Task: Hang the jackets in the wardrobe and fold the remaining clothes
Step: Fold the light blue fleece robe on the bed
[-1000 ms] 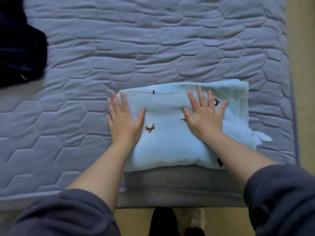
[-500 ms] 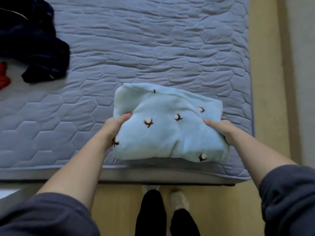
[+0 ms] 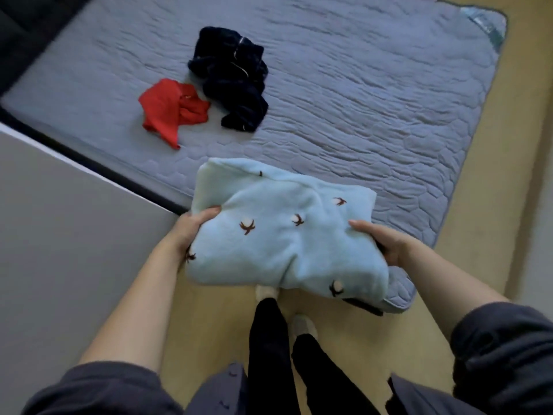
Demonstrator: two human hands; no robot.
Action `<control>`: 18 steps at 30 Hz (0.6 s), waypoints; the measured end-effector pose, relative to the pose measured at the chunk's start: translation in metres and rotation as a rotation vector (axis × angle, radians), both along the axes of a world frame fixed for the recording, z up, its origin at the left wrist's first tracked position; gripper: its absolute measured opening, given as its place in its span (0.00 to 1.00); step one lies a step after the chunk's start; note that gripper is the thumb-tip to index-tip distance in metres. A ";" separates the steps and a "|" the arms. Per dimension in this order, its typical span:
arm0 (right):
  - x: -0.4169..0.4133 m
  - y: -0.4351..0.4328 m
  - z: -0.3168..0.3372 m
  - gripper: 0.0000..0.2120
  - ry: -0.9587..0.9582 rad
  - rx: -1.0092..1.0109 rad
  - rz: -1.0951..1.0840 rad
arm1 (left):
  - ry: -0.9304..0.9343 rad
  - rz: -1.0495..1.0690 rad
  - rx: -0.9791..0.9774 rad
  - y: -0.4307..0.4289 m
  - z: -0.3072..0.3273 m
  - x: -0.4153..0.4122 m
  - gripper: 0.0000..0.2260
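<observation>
A folded light-blue fleece garment with small brown-and-white flower prints is lifted off the bed's near corner. My left hand grips its left edge, thumb on top. Its right edge is gripped by my right hand, fingers underneath. Farther back on the grey-blue quilted bed lie a crumpled red garment and a crumpled dark navy garment, touching each other.
A grey flat surface stands to the left beside the bed. Wooden floor runs along the bed's right side and under my feet. A dark piece of furniture sits at the top left corner.
Both hands went from pressing flat on the folded blue garment to gripping its sides and lifting it off the bed. My view swung left, bringing the red and navy garments into sight.
</observation>
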State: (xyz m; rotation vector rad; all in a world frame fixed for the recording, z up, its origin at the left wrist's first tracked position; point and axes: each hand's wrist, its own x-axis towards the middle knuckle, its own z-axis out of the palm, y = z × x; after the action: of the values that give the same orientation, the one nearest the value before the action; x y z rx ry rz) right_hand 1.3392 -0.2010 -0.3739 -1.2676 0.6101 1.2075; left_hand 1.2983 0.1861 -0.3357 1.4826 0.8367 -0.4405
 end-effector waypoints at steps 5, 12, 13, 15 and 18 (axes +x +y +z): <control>-0.020 0.055 0.061 0.27 -0.076 0.058 0.235 | -0.044 0.246 0.116 0.037 0.066 -0.110 0.21; -0.051 0.166 0.124 0.25 -0.176 0.127 0.576 | -0.193 0.652 0.126 0.052 0.125 -0.272 0.09; -0.058 0.183 0.132 0.25 -0.194 0.139 0.634 | -0.211 0.710 0.135 0.053 0.133 -0.298 0.10; -0.079 0.220 0.149 0.26 -0.236 0.169 0.758 | -0.240 0.808 0.151 0.055 0.149 -0.352 0.13; -0.128 0.279 0.172 0.26 -0.280 0.244 0.923 | -0.284 0.975 0.182 0.050 0.173 -0.439 0.20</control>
State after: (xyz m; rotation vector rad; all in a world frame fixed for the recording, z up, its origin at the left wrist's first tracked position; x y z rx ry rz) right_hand 1.2113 0.0780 -0.2015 -1.5120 -0.3866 1.7257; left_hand 0.8589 0.2361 -0.1629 1.0859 1.2597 0.5693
